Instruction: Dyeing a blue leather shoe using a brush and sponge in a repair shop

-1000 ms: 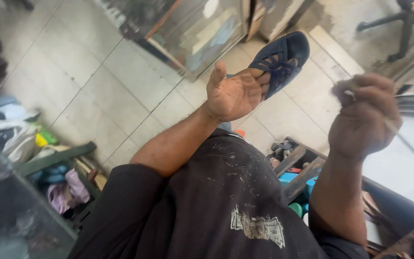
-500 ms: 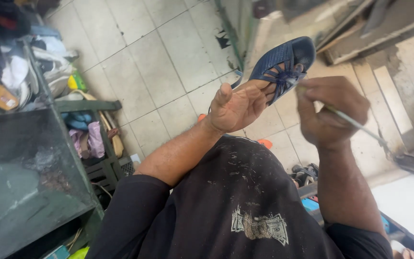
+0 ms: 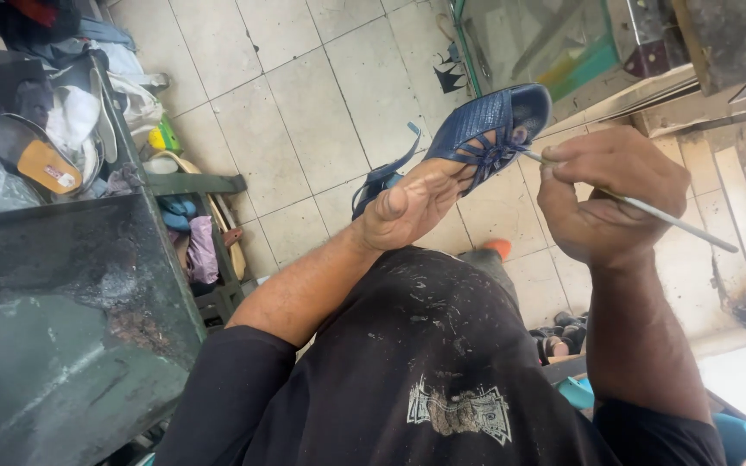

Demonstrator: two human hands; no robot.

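My left hand (image 3: 409, 207) grips a dark blue woven sandal (image 3: 485, 129) from below, holding it up at chest height with the toe pointing away and a loose strap hanging at its left. My right hand (image 3: 610, 203) is closed around a thin pale stick-like tool (image 3: 666, 217), whose tip touches the sandal's laced straps near the front. The tool's long end sticks out to the right past my fist. My black, dust-speckled shirt (image 3: 425, 362) fills the lower middle of the view.
A dark green metal cabinet (image 3: 62, 302) stands at the left, with shoes, soles and cloth piled on shelves behind it (image 3: 53, 147). A glass-fronted case (image 3: 546, 43) stands ahead on the pale tiled floor (image 3: 304, 103). More footwear lies low at the right (image 3: 563, 336).
My view has swung left and closer. My right hand came in from the right and brought the tool's tip onto the sandal's straps; my left hand kept hold of the sandal.
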